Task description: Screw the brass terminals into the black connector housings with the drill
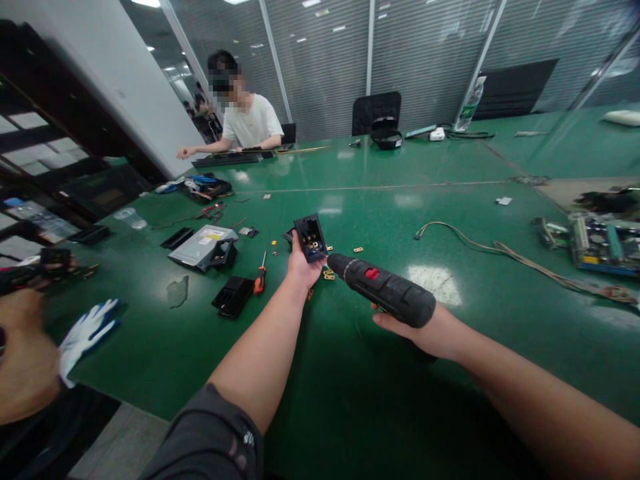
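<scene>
My left hand [303, 265] grips a black plastic housing [309, 239] with brass-coloured metal parts inside, its open side facing me. In my right hand [425, 330] is a black cordless drill [387, 288] with a red switch, pointing left. Its chuck end is close to the housing's lower right edge; whether the bit touches it I cannot tell. Small brass pieces [329, 275] lie on the table just beneath. Left of my left hand are an orange-handled screwdriver [259, 279] and a black plastic part [233, 297].
A silver disc drive [203, 247] and cables [207, 185] sit to the left on the green table [370, 400]. Circuit boards [607, 241] and a long wire bundle [520, 257] are at right. A co-worker's hand [25, 320] is near a white glove [87, 333]; another person [253, 123] sits opposite.
</scene>
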The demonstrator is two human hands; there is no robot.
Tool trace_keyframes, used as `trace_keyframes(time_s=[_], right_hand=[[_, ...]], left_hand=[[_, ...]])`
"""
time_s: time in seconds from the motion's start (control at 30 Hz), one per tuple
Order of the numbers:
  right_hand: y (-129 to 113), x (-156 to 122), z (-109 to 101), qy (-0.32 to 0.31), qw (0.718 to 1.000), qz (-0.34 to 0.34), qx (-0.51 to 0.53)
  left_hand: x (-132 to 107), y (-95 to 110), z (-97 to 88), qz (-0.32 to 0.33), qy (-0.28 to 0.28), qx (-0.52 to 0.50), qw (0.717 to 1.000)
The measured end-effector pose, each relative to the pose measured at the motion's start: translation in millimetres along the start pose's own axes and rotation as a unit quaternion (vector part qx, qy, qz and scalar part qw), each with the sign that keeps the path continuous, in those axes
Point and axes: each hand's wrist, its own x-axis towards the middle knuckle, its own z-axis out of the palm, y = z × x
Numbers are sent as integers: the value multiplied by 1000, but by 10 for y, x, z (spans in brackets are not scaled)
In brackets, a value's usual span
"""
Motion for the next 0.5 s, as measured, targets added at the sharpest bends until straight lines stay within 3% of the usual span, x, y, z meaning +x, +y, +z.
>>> trace_keyframes(time_s=[0.5], right_hand=[[40, -14, 13, 3, 1000, 7, 1]], left_hand=[[-17, 6, 9, -4, -3, 0, 1000]])
